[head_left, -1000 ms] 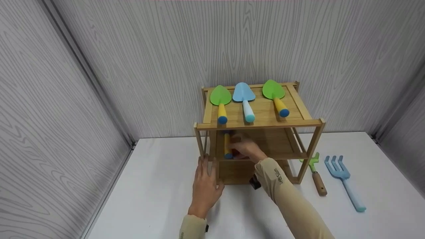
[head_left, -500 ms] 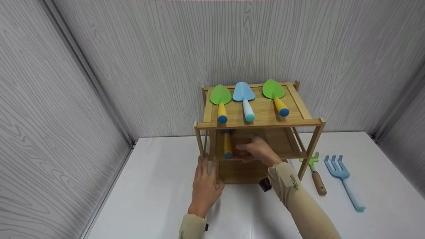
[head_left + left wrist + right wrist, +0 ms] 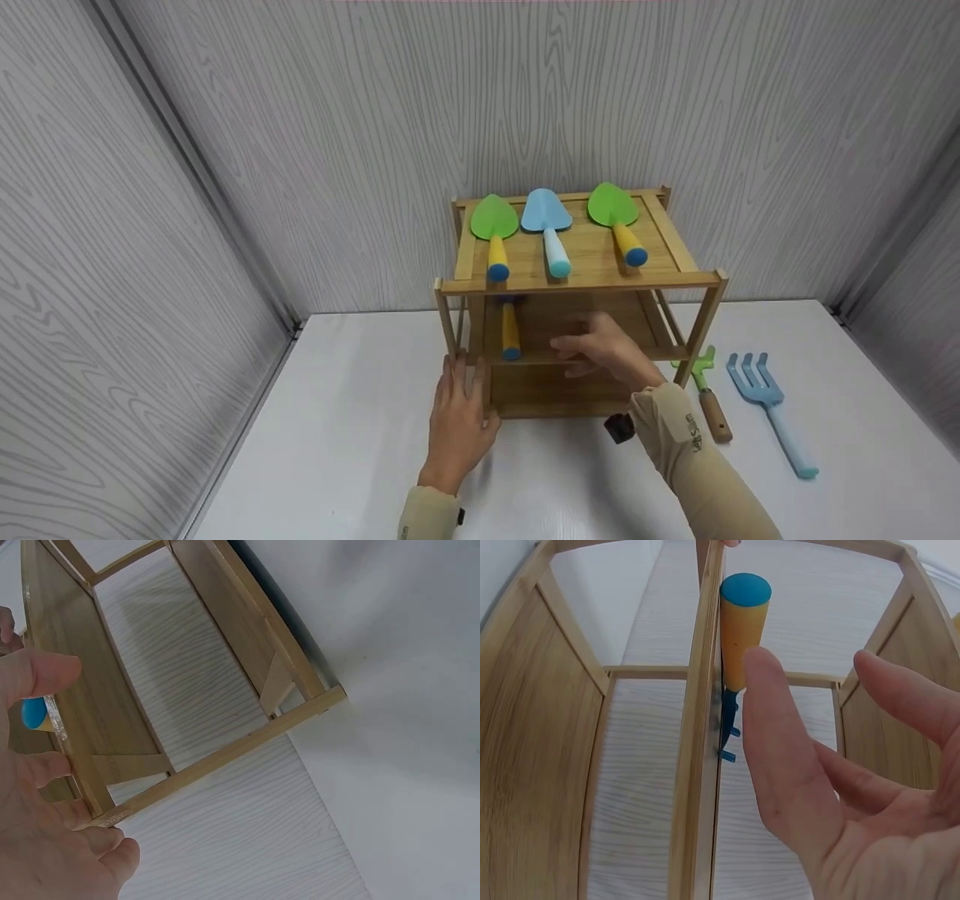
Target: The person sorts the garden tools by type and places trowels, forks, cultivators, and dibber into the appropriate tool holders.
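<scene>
Since the right hand is where my eye goes, I'll start there: its fingers and thumb are parted, just right of a yellow-handled tool but apart from it. That tool is lying toward the left side of the middle shelf, blue end cap at the front edge. From the right wrist you can also make out a dark blue head with little prongs further in.

Left hand has its fingers spread and reaching forward, touching the front left corner of the wooden rack. Both arms are in beige sleeves, btw.

Up on the top shelf it's a row of three trowels, blades to the back: a green one with a yellow handle, a light blue one in the middle, then another green-and-yellow one, tilted a bit.

Off to the rack's right, on the white table, sits a small green tool with a wooden handle, partly behind the rack's leg, plus a light blue fork near it. Grey woodgrain panels stand around the lot.
</scene>
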{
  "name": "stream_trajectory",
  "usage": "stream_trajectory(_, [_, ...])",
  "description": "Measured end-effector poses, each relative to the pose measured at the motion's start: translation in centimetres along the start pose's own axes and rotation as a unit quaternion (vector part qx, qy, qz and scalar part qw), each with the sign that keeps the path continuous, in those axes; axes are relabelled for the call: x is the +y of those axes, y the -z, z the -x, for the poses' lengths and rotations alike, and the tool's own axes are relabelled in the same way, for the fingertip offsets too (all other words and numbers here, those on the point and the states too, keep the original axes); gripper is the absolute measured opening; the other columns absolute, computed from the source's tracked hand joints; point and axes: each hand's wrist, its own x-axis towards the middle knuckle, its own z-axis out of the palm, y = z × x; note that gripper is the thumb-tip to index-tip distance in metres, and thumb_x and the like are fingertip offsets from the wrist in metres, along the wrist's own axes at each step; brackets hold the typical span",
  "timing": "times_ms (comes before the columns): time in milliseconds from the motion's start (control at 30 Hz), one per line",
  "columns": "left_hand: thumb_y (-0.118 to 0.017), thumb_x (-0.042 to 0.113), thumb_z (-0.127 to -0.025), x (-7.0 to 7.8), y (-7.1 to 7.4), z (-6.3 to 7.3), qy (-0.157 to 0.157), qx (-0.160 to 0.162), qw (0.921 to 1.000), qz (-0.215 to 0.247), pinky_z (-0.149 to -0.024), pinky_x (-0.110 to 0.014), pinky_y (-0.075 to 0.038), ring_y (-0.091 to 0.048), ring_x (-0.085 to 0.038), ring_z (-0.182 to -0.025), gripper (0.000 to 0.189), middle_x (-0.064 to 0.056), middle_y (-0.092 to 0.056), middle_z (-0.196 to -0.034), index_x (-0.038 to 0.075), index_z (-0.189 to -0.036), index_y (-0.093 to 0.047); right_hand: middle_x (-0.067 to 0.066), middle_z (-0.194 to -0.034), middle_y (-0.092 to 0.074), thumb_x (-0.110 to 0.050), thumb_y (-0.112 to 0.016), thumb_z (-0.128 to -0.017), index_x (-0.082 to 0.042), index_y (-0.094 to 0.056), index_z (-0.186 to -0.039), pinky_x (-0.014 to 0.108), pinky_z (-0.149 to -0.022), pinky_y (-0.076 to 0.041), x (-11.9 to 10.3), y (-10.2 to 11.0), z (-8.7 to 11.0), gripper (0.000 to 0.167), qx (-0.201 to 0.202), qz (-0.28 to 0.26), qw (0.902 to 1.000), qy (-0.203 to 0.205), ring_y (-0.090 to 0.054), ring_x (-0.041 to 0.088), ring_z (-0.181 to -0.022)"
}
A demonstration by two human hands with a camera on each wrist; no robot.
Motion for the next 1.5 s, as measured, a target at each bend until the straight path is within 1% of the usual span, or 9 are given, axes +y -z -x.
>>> stream_trajectory(233, [-0.075, 0.018, -0.085, 0.0, 0.1, 0.0, 0.011, -0.013, 0.9998, 0.012, -0.115, -0.051, -0.031, -0.025, -0.046, -0.147, 0.078, -0.025, -0.029, -0.157, 0.001, -0.152, -0.04, 0.032, -0.15, -0.036, -0.008, -0.069, -0.093, 0.003, -0.016, -0.158, 0.047, -0.078, -0.06, 0.8, 0.8, 0.4, 0.085, -0.004, -0.017, 0.9998, 0.012, -0.065, 0.04, -0.108])
stream_trajectory(333, [-0.075, 0.018, -0.085, 0.1, 0.1, 0.1, 0.011, -0.015, 0.9996, 0.022, -0.115, -0.051, -0.031, -0.024, -0.046, -0.147, 0.077, -0.026, -0.029, -0.158, 0.001, -0.152, -0.04, 0.031, -0.15, -0.036, -0.007, -0.069, -0.092, 0.002, -0.016, -0.158, 0.047, -0.077, -0.06, 1.1, 1.2, 0.7, 0.085, -0.003, -0.021, 0.9997, 0.012, -0.064, 0.041, -0.109])
stream_trajectory(533, [-0.075, 0.019, -0.085, 0.0, 0.0, 0.2, 0.014, -0.011, 0.9997, 0.017, -0.116, -0.05, -0.03, -0.025, -0.045, -0.147, 0.078, -0.025, -0.028, -0.158, 0.002, -0.153, -0.04, 0.032, -0.141, -0.046, -0.008, -0.071, -0.092, 0.005, -0.023, -0.155, 0.045, -0.077, -0.06, 1.8, 2.3, 1.5, 0.081, 0.016, -0.018, 0.9997, -0.002, -0.067, 0.038, -0.103])
stream_trajectory(767, [-0.077, 0.019, -0.084, -0.1, 0.0, 0.2, 0.012, 0.0, 0.9998, 0.018, -0.116, -0.051, -0.031, -0.026, -0.046, -0.147, 0.079, -0.026, -0.03, -0.158, 0.001, -0.151, -0.041, 0.029, -0.128, -0.053, -0.009, -0.071, -0.09, 0.008, -0.03, -0.151, 0.045, -0.078, -0.06, 2.5, 3.0, 2.2, 0.075, 0.02, -0.004, 0.9997, 0.013, -0.066, 0.034, -0.098])
stream_trajectory(900, [-0.077, 0.019, -0.085, 0.0, 0.1, 0.2, 0.014, -0.008, 0.9996, 0.023, -0.115, -0.052, -0.031, -0.025, -0.047, -0.147, 0.078, -0.027, -0.03, -0.157, 0.0, -0.151, -0.041, 0.025, -0.121, -0.059, -0.009, -0.07, -0.092, 0.011, -0.037, -0.146, 0.046, -0.08, -0.06, 2.9, 3.6, 2.7, 0.066, 0.023, 0.014, 0.9995, 0.016, -0.068, 0.03, -0.094])
stream_trajectory(1067, [-0.074, 0.02, -0.086, 0.0, 0.1, 0.1, 0.02, -0.019, 0.9994, 0.018, -0.114, -0.052, -0.033, -0.025, -0.048, -0.146, 0.075, -0.027, -0.032, -0.156, 0.0, -0.151, -0.042, 0.026, -0.114, -0.064, -0.009, -0.067, -0.094, 0.018, -0.038, -0.142, 0.045, -0.075, -0.06, 3.3, 4.7, 3.3, 0.062, 0.02, 0.033, 0.999, 0.021, -0.072, 0.034, -0.093])
stream_trajectory(1233, [-0.074, 0.019, -0.086, 0.0, 0.1, 0.1, 0.021, -0.018, 0.9994, 0.02, -0.114, -0.053, -0.034, -0.025, -0.048, -0.146, 0.075, -0.027, -0.032, -0.156, 0.0, -0.151, -0.041, 0.024, -0.112, -0.064, -0.01, -0.067, -0.094, 0.017, -0.04, -0.141, 0.045, -0.075, -0.06, 3.5, 5.4, 3.7, 0.06, 0.024, 0.042, 0.9987, 0.015, -0.071, 0.036, -0.097])
stream_trajectory(1400, [-0.074, 0.019, -0.086, 0.1, 0.1, 0.1, 0.018, -0.013, 0.9995, 0.02, -0.114, -0.053, -0.033, -0.026, -0.048, -0.146, 0.075, -0.027, -0.032, -0.156, 0.0, -0.151, -0.042, 0.02, -0.109, -0.065, -0.013, -0.068, -0.094, 0.017, -0.043, -0.14, 0.045, -0.076, -0.061, 4.0, 6.2, 4.2, 0.06, 0.034, 0.06, 0.9975, 0.016, -0.071, 0.029, -0.093])
stream_trajectory(1500, [-0.074, 0.019, -0.086, 0.2, 0.0, 0.1, 0.016, -0.014, 0.9996, 0.016, -0.114, -0.052, -0.033, -0.026, -0.048, -0.146, 0.075, -0.027, -0.032, -0.156, 0.0, -0.151, -0.041, 0.021, -0.111, -0.065, -0.013, -0.068, -0.094, 0.017, -0.04, -0.142, 0.045, -0.076, -0.06, 4.2, 6.8, 4.4, 0.063, 0.036, 0.052, 0.9979, 0.012, -0.07, 0.025, -0.092])
